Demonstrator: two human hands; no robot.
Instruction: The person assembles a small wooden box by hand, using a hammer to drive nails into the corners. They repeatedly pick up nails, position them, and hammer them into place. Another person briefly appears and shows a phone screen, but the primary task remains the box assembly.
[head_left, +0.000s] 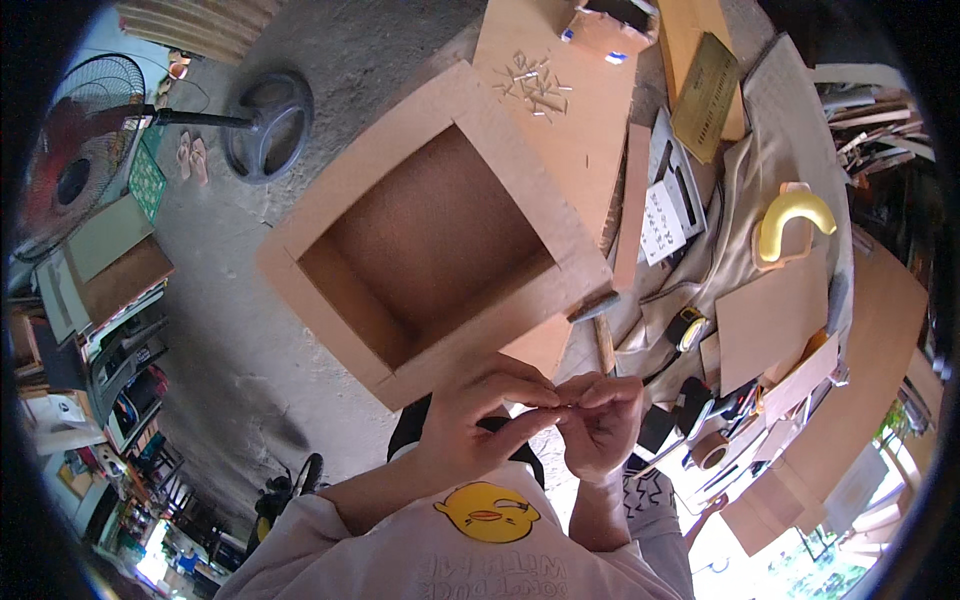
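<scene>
- Sitting just above both hands, an open wooden box (430, 240) of brown board shows its hollow inside, its lower edge close to the fingertips.
- Beyond the box, up and to the right of the hands, a flat board (590, 140) carries a scatter of small nails (533, 85).
- To the right of the hands the cluttered table (880, 330) holds board offcuts, a beige cloth and a roll of tape (708, 450).
- Far to the upper left of the hands a standing fan (85, 150) rests on the concrete floor (230, 330).
- Well up to the right of the hands lies a yellow curved handle (790, 222).
- The left hand (470, 425) is curled, thumb and forefinger pressed together toward the right hand.
- The right hand (605, 420) is likewise closed in a pinch, its fingertips meeting the left hand's.
- Between the meeting fingertips a very small item (563, 403) is gripped; it is too tiny to tell what it is.
</scene>
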